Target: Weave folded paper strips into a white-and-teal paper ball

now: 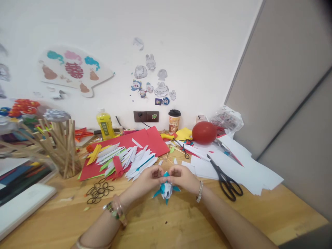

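Both hands are pinching one blue-and-white folded paper piece (165,188) just above the wooden table (181,221): left hand (147,180) and right hand (183,178) are closing fingertips on its top edge. It is looking light, thin and easily crushed. Black scissors (225,180) and rubber bands (100,191) are lying nearby, not obstructing

Up on the wall ahead of you, the fan-shaped plaque (74,71) carries a red double-happiness character at its centre, the one sign you can make out. The yellow bottle (104,123) on the desk (181,221) has a green label, but its print is too small to read. The paper cup (174,121) shows a printed wrap, blurred as well.
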### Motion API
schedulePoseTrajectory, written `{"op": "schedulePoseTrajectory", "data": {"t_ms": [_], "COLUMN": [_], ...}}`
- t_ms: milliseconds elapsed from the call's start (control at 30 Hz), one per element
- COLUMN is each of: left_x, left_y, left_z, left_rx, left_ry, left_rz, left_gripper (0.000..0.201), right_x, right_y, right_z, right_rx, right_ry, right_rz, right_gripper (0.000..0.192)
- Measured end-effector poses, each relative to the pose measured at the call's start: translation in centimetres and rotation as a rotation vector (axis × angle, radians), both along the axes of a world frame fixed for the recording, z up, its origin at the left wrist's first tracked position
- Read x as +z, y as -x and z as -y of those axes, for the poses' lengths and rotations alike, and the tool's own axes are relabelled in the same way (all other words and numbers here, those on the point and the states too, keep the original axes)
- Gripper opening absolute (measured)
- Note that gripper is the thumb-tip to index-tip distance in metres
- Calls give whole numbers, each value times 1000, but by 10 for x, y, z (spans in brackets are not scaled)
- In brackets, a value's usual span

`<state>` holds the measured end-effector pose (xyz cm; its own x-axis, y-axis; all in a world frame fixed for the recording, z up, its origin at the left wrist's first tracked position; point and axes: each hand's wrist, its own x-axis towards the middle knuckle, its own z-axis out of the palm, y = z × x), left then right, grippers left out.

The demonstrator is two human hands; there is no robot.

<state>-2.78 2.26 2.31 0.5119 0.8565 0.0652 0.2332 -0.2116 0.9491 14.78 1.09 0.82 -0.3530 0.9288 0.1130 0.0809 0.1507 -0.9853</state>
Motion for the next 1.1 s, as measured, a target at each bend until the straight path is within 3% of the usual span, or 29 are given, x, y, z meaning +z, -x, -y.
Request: {"op": "schedulePoseTrajectory", "data": {"t_ms": [333, 633, 833, 933, 1100], "left_x": [-3, -3, -5, -3, -5], "left_y": [-3, -6, -7, -7, -6], "left_z": [2, 5, 5, 6, 7], "left_rx": [36, 121, 148, 136, 57], "left_ry": [51, -138, -217, -128, 306], "left_rz": [5, -159, -183, -134, 128], "left_gripper": [18, 7, 7, 7, 25], "right_x": [-8, -8, -8, -9, -8], "right_y": [1, 1, 2, 3, 4], "right_z": [-3, -5, -4, -2, 0], "right_rx": [-31, -74, -133, -143, -133], "right_ry": [69, 55, -55, -80, -116], "right_rz": [-17, 16, 96, 115, 133], "right_gripper": [29, 25, 17, 13, 9]}}
